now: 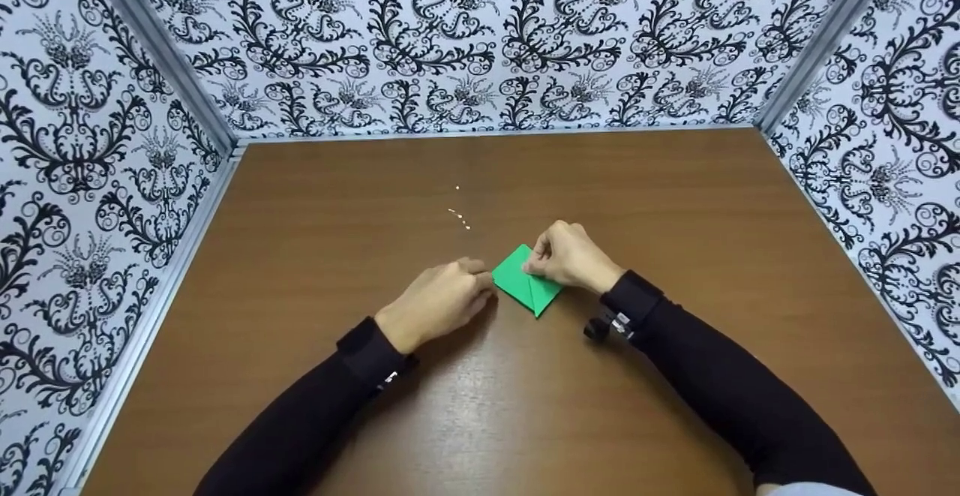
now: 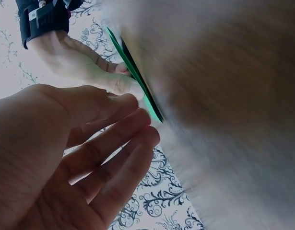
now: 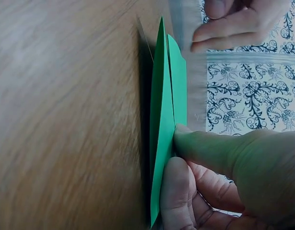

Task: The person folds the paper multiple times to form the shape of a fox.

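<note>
A green sheet of paper [image 1: 514, 280], folded into a small square with a diagonal crease, lies on the wooden table with one corner towards me. My right hand [image 1: 571, 257] pinches a flap near the middle of its upper face. From the right wrist view, thumb and forefinger meet at the flap of the folded paper [image 3: 160, 129], whose layers stand slightly apart. At the paper's left corner is my left hand [image 1: 439, 301], its fingers loosely bent and holding nothing. The left wrist view shows these fingertips [image 2: 148, 136] close to the paper's edge; whether they touch is unclear.
Small white specks [image 1: 460, 217] show on the table [image 1: 337, 203] beyond the paper. Walls with a black-and-white scroll pattern [image 1: 465, 31] enclose the table at the back and both sides. Dark straps with small devices [image 1: 630, 308] sit on the wrists.
</note>
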`<action>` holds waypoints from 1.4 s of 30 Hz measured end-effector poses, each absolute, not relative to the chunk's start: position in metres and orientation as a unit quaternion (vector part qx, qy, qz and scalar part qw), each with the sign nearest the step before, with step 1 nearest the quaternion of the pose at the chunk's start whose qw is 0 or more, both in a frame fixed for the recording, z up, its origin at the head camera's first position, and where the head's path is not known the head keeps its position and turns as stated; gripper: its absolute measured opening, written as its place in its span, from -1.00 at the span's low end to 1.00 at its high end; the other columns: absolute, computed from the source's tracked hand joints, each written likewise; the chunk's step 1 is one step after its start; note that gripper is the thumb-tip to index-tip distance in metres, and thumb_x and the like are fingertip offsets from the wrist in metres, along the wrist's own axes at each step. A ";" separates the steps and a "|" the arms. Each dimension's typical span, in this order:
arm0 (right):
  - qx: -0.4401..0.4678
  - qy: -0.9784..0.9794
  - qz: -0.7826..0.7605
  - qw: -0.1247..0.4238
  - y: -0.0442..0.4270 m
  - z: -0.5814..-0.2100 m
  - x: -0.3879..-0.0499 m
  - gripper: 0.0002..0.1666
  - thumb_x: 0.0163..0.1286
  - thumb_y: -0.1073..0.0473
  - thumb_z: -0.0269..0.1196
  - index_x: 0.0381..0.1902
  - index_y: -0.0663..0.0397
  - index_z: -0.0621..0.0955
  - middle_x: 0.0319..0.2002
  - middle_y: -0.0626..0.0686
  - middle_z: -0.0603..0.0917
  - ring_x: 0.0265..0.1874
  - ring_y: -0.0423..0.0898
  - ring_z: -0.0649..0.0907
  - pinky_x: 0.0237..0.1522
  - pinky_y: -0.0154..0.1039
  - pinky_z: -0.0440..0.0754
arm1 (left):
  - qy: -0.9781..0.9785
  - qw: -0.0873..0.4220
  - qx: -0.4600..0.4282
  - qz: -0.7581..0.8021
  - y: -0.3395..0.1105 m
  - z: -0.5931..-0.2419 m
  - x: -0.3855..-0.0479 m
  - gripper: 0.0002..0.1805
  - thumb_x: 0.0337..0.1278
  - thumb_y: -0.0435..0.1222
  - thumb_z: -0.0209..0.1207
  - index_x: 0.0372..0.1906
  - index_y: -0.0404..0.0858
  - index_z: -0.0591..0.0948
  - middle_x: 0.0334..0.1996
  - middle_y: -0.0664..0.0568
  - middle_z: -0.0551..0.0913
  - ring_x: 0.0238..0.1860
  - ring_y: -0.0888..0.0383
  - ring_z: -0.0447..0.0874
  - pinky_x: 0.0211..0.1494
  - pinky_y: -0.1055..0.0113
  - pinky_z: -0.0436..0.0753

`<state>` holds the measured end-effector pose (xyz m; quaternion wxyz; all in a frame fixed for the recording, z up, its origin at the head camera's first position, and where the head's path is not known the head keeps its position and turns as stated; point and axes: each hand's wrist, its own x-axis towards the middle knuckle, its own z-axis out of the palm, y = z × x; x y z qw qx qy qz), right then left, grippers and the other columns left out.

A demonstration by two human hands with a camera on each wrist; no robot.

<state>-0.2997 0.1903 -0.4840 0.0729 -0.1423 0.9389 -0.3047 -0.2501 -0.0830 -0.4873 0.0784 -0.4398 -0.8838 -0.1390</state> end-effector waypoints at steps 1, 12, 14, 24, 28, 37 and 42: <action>-0.142 0.939 -0.304 0.071 0.190 -0.484 -0.300 -0.80 0.49 0.20 0.60 -0.40 0.00 0.93 -0.33 -0.03 0.94 -0.37 -0.18 0.69 -0.12 -0.26 0.64 | -0.882 0.081 -0.443 -0.139 -0.080 -0.487 -0.249 -0.93 0.63 -0.36 0.47 0.02 -0.20 0.90 -0.06 -0.02 0.89 0.03 0.01 0.91 0.08 0.12 0.98; -0.148 0.935 -0.311 0.081 0.193 -0.487 -0.302 -0.75 0.48 0.22 0.57 -0.47 -0.01 0.90 -0.47 -0.14 0.81 -0.48 -0.24 0.53 -0.27 -0.35 0.41 | -0.862 0.048 -0.493 -0.109 -0.051 -0.492 -0.240 -0.74 0.65 -0.31 0.46 0.28 -0.19 0.89 0.33 0.00 0.90 0.32 0.04 0.93 0.24 0.12 0.98; -0.148 0.933 -0.316 0.083 0.194 -0.488 -0.303 -0.76 0.47 0.22 0.56 -0.47 -0.01 0.90 -0.48 -0.14 0.82 -0.49 -0.23 0.52 -0.28 -0.34 0.38 | -0.861 0.041 -0.496 -0.103 -0.048 -0.494 -0.240 -0.74 0.65 -0.32 0.46 0.27 -0.18 0.89 0.33 0.01 0.91 0.32 0.07 0.93 0.24 0.12 0.98; -0.140 0.934 -0.311 0.106 0.196 -0.487 -0.311 -0.85 0.44 0.14 0.67 -0.38 -0.06 0.95 -0.38 -0.14 0.90 -0.40 -0.23 0.69 -0.29 -0.37 0.57 | -0.863 0.023 -0.497 -0.092 -0.045 -0.494 -0.238 -0.70 0.72 -0.31 0.39 0.35 -0.10 0.90 0.35 0.05 0.92 0.41 0.10 0.91 0.25 0.10 0.99; -0.148 0.933 -0.305 0.116 0.195 -0.483 -0.315 -0.83 0.44 0.09 0.71 -0.36 -0.07 0.94 -0.39 -0.12 0.90 -0.45 -0.23 0.73 -0.27 -0.33 0.64 | -0.863 0.023 -0.497 -0.085 -0.044 -0.492 -0.239 -0.68 0.72 -0.32 0.39 0.37 -0.10 0.90 0.38 0.05 0.92 0.45 0.10 0.89 0.31 0.13 0.97; -0.161 0.934 -0.302 0.100 0.191 -0.475 -0.329 -0.78 0.50 0.07 0.68 -0.05 0.02 0.89 -0.20 0.03 0.90 -0.26 -0.10 0.79 -0.13 -0.26 0.72 | -0.866 -0.003 -0.492 -0.087 -0.044 -0.488 -0.241 -0.65 0.72 -0.33 0.38 0.41 -0.11 0.88 0.45 0.02 0.88 0.54 0.00 0.84 0.43 0.07 0.93; -0.165 0.936 -0.286 0.121 0.187 -0.470 -0.336 -0.68 0.54 0.05 0.67 0.09 0.10 0.90 -0.04 0.13 0.92 -0.07 0.00 0.84 -0.08 -0.28 0.75 | -0.863 -0.001 -0.498 -0.081 -0.044 -0.489 -0.241 -0.66 0.72 -0.34 0.39 0.40 -0.14 0.88 0.47 -0.01 0.87 0.53 -0.07 0.83 0.41 0.09 0.94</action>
